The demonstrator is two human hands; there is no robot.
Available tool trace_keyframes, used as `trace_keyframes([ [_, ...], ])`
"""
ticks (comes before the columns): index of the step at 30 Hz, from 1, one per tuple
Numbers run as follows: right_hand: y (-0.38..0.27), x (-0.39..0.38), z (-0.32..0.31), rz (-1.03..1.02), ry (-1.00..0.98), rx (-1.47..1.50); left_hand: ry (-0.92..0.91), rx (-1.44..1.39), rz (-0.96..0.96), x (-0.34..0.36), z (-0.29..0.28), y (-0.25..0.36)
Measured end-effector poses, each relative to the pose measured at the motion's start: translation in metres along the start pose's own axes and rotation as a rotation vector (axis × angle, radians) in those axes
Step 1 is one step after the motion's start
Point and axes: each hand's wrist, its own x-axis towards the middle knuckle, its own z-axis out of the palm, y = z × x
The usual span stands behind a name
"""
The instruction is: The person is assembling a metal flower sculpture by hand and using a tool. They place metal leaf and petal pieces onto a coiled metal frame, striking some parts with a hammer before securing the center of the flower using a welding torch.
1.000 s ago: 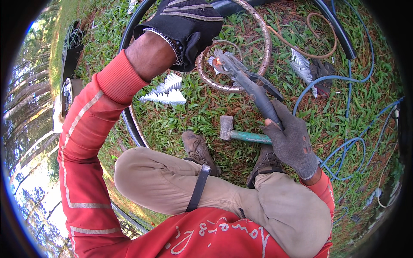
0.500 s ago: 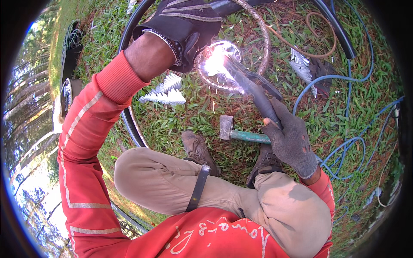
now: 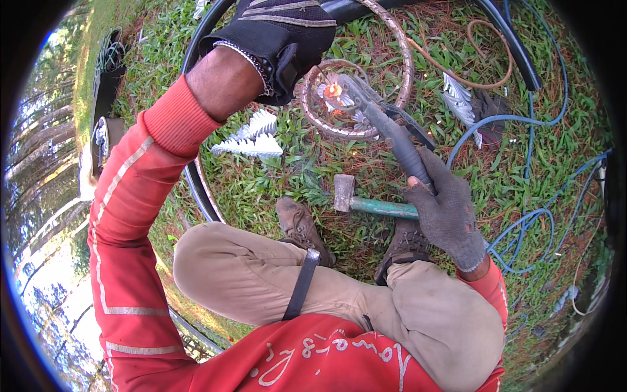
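Note:
My right hand (image 3: 450, 212), in a grey knit glove, is closed round the dark handle of a welding electrode holder (image 3: 401, 147). Its jaws reach up and left to a small glowing orange spot (image 3: 333, 90) on the metalwork. Around that spot curls a scroll of textured metal rod (image 3: 346, 133), standing over the grass. Above and left of the glow is my left hand (image 3: 284, 49), in a black glove with pale stripes. Its fingers curl away from view, and what they grip is hidden. A green-handled hammer (image 3: 343, 193) lies below the scroll, its handle end behind my right hand.
Silver leaf-shaped metal pieces (image 3: 255, 145) lie left of the scroll, and more leaf pieces (image 3: 458, 103) lie right beside a dark glove (image 3: 490, 111). Blue cable (image 3: 522, 119) loops over the grass at right. A black curved tube (image 3: 513, 49) arcs at the upper right.
The bright white welding arc has died to a small orange glow. My right hand and the electrode holder have shifted slightly right and down; my left hand has barely moved.

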Motion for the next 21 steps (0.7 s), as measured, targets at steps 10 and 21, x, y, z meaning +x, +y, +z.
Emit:
trace_keyframes([
  [10, 0.01, 0.0, 0.007, -0.06, 0.027, -0.022, -0.012, -0.092, -0.007, -0.006, 0.008, -0.005],
  [21, 0.013, 0.0, 0.009, -0.05, 0.015, 0.026, -0.076, -0.075, -0.027, -0.011, 0.014, -0.004],
])
